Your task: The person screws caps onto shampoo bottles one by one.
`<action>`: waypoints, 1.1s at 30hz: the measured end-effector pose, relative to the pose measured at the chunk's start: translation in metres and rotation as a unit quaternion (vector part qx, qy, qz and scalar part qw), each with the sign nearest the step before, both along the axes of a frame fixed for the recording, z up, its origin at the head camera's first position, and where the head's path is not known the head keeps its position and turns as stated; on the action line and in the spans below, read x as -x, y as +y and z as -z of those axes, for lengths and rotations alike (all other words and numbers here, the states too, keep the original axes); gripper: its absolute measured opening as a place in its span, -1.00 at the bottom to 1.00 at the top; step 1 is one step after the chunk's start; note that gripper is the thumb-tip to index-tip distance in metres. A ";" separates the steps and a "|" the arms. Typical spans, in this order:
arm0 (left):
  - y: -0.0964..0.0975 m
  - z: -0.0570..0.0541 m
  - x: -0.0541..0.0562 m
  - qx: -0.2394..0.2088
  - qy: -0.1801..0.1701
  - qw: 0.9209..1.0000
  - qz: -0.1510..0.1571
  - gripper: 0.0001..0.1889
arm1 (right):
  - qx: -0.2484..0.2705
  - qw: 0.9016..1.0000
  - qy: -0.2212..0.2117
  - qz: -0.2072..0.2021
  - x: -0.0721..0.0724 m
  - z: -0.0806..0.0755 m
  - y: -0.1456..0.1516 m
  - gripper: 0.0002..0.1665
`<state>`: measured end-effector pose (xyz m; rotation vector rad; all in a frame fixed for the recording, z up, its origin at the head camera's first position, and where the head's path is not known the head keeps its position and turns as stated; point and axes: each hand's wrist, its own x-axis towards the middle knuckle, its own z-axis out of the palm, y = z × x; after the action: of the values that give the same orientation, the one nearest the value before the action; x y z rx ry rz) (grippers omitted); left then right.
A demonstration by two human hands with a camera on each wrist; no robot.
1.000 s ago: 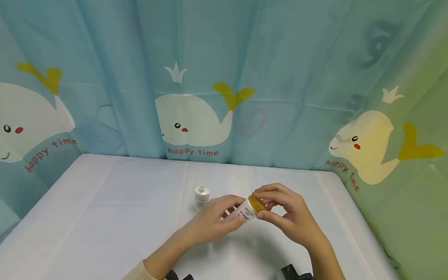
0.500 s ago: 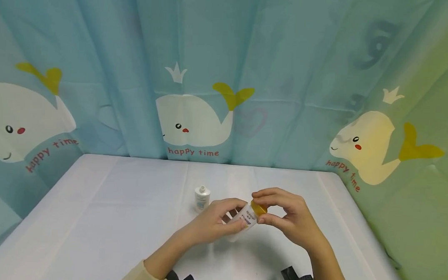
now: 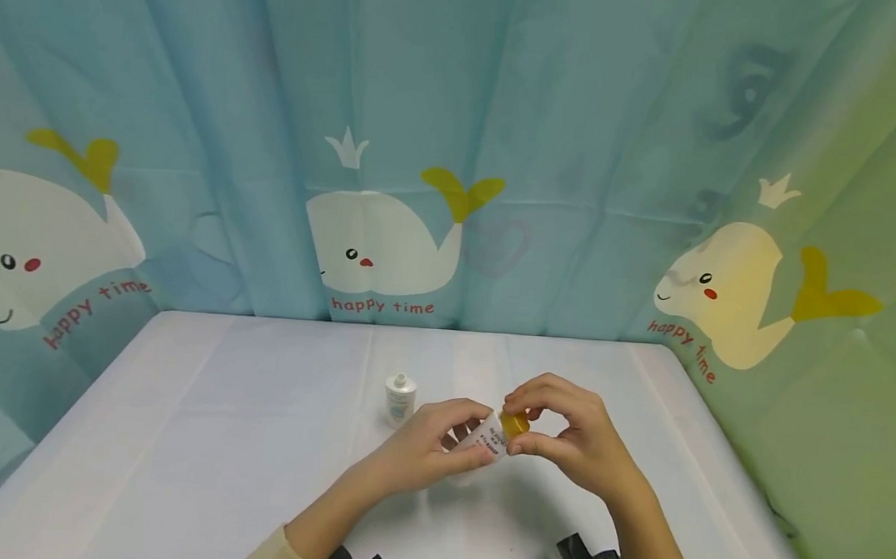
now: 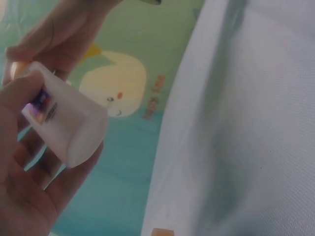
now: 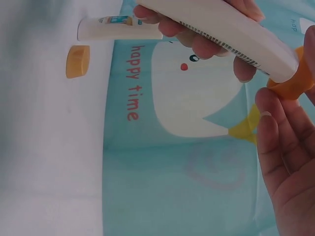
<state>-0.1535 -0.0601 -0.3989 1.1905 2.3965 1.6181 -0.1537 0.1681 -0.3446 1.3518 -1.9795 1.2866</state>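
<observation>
A white bottle (image 3: pixel 489 436) with a printed label is tilted above the table in my left hand (image 3: pixel 414 449), thumb on the label side and fingers around the back. The thumb and fingertips of my right hand (image 3: pixel 576 435) pinch a yellow-orange cap (image 3: pixel 515 423) at the bottle's upper right end. From the left wrist, the bottle's base (image 4: pixel 88 137) faces the camera. In the right wrist view the orange cap (image 5: pixel 290 84) sits right at the bottle's end, beside the narrow side of the bottle (image 5: pixel 226 34). The bottle's neck is hidden.
A second white bottle (image 3: pixel 400 400), uncapped with its nozzle showing, stands upright on the white table (image 3: pixel 223 436) behind my left hand. Another orange cap (image 5: pixel 78 62) lies near it, hidden from the head view. A curtain (image 3: pixel 397 77) with whale prints hangs behind the table.
The bottle and cap have dropped slightly in my hands. The cap has turned and tilted relative to the bottle, with my right fingers shifting along with it. The standing bottle stays in place.
</observation>
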 end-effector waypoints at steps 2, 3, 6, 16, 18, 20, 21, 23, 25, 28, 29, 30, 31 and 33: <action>0.000 0.000 0.000 0.000 0.009 1.000 -0.001 -0.71 | 0.003 1.000 -0.001 0.003 -0.002 -0.003 -0.002 -0.63; 0.000 0.000 0.000 0.000 0.014 1.000 -0.002 -0.71 | 0.004 1.000 -0.001 0.006 -0.003 -0.004 -0.003 -0.63; 0.000 0.000 -0.001 0.006 0.038 0.999 -0.011 -0.72 | 0.005 1.000 0.003 0.018 -0.005 -0.006 -0.005 -0.61; 0.000 0.000 -0.001 0.019 0.096 0.994 -0.049 -0.71 | -0.010 0.997 0.004 0.075 0.007 0.016 0.001 -0.59; 0.000 -0.001 -0.001 0.025 0.104 0.993 -0.058 -0.71 | -0.012 0.997 0.001 0.081 0.008 0.018 0.002 -0.59; -0.001 -0.002 -0.001 0.030 0.104 0.992 -0.063 -0.70 | -0.015 0.997 -0.005 0.078 0.009 0.019 0.002 -0.59; -0.001 -0.002 -0.001 0.031 0.101 0.992 -0.063 -0.69 | -0.018 0.997 -0.009 0.074 0.010 0.019 0.002 -0.58; -0.002 -0.004 -0.001 0.031 0.088 0.994 -0.061 -0.68 | -0.024 0.998 -0.024 0.058 0.010 0.018 0.003 -0.52; -0.004 -0.004 -0.001 0.031 0.074 0.995 -0.056 -0.68 | -0.032 0.998 -0.041 0.038 0.009 0.018 0.005 -0.45; -0.005 -0.004 0.000 0.030 0.062 0.996 -0.055 -0.67 | -0.039 0.998 -0.057 0.016 0.009 0.017 0.006 -0.39; -0.005 -0.003 0.000 0.029 0.062 0.996 -0.055 -0.67 | -0.039 0.998 -0.056 0.013 0.009 0.018 0.006 -0.39; -0.005 -0.003 0.000 0.029 0.063 0.996 -0.056 -0.67 | -0.036 0.998 -0.054 0.011 0.009 0.018 0.007 -0.40; -0.005 -0.003 0.000 0.028 0.066 0.996 -0.058 -0.67 | -0.033 0.998 -0.052 0.010 0.010 0.018 0.007 -0.41; -0.005 -0.003 0.000 0.027 0.075 0.995 -0.062 -0.67 | -0.025 0.999 -0.044 0.008 0.010 0.018 0.006 -0.42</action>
<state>-0.1538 -0.0653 -0.3963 1.2168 2.6375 1.5363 -0.1639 0.1741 -0.3625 1.3190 -2.0905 1.3187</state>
